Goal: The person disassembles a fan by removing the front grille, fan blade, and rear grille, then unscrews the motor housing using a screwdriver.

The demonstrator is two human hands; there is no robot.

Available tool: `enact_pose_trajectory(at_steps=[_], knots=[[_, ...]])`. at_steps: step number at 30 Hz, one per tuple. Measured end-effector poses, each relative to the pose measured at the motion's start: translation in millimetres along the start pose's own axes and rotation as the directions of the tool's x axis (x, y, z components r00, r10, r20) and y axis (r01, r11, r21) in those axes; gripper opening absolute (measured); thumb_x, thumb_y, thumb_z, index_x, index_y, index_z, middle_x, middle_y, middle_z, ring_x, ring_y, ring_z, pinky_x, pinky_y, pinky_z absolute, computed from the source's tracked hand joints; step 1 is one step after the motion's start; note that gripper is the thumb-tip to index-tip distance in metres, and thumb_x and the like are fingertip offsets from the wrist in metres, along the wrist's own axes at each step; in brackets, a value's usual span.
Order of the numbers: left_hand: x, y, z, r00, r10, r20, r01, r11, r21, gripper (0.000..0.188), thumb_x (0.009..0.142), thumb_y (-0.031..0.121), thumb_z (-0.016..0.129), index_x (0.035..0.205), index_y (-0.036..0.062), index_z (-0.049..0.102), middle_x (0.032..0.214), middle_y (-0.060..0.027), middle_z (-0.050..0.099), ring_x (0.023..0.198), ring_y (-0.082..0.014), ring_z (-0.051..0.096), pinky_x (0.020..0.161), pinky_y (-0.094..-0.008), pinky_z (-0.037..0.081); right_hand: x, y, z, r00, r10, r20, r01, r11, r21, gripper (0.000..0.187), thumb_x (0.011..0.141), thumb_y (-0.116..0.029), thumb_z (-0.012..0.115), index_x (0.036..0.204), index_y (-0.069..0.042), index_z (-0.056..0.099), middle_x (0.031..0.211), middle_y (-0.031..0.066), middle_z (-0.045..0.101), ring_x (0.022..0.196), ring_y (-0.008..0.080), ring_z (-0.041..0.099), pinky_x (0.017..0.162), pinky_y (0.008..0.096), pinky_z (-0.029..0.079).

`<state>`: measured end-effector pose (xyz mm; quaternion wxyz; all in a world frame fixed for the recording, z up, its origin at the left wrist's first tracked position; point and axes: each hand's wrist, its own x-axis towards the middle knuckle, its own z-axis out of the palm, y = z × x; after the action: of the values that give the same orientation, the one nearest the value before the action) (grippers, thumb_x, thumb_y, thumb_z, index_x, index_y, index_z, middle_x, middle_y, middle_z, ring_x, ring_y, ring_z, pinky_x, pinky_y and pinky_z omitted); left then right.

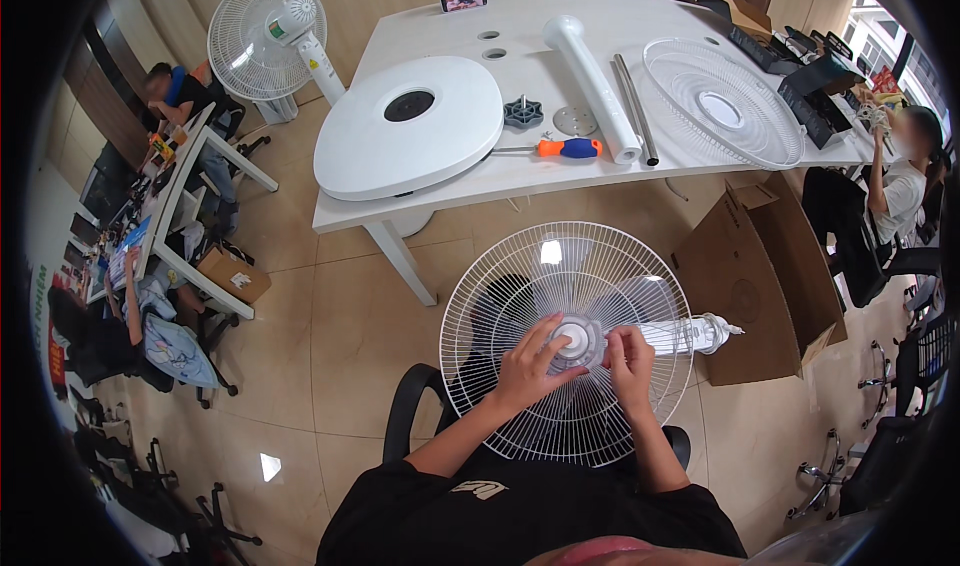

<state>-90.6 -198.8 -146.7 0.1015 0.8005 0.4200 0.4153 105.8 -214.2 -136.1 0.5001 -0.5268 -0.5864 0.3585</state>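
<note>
A white wire fan grille (490, 406) lies across my lap, with a round translucent-and-white hub (578, 344) at its middle. My left hand (528, 368) grips the hub from its left side, thumb below and fingers over the top. At the hub's right edge my right hand (630, 368) is closed in a pinch; what lies between its fingertips is too small to make out. Behind the grille, a white fan motor housing and neck (675, 337) stretch out to the right.
On the white table (460, 201) ahead lie a fan base (340, 146), a dark knob (523, 113), a screwdriver (570, 149), a white tube (590, 86), a metal rod (636, 111) and another grille (680, 96). An open cardboard box (740, 296) stands at right. People sit on both sides.
</note>
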Motion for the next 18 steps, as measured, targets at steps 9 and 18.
enact_pose_trajectory(at_steps=[9,18], knots=[[-3,-4,0,1.000,0.010,0.011,-0.010,1.000,0.030,0.061,0.076,0.048,0.084,0.118,0.0137,0.057,0.136,-0.0147,0.060,0.124,-0.0353,0.062,0.086,-0.0405,0.062,4,-29,3,0.993,-0.072,0.090,0.072,0.997,-0.002,0.016,0.092,-0.004,0.065,0.107,0.002,0.066,0.084,0.0073,0.072,0.056,0.0056,0.055,0.054,0.0225,0.044],[-2,-2,0,1.000,0.015,0.012,-0.015,1.000,0.026,0.063,0.076,0.048,0.084,0.121,0.0139,0.056,0.138,-0.0156,0.058,0.125,-0.0353,0.061,0.087,-0.0405,0.062,6,-22,4,0.984,-0.175,0.016,0.176,0.972,-0.157,0.016,0.088,-0.006,0.073,0.102,0.000,0.069,0.088,0.0072,0.071,0.048,0.0084,0.047,0.050,0.0231,0.040]])
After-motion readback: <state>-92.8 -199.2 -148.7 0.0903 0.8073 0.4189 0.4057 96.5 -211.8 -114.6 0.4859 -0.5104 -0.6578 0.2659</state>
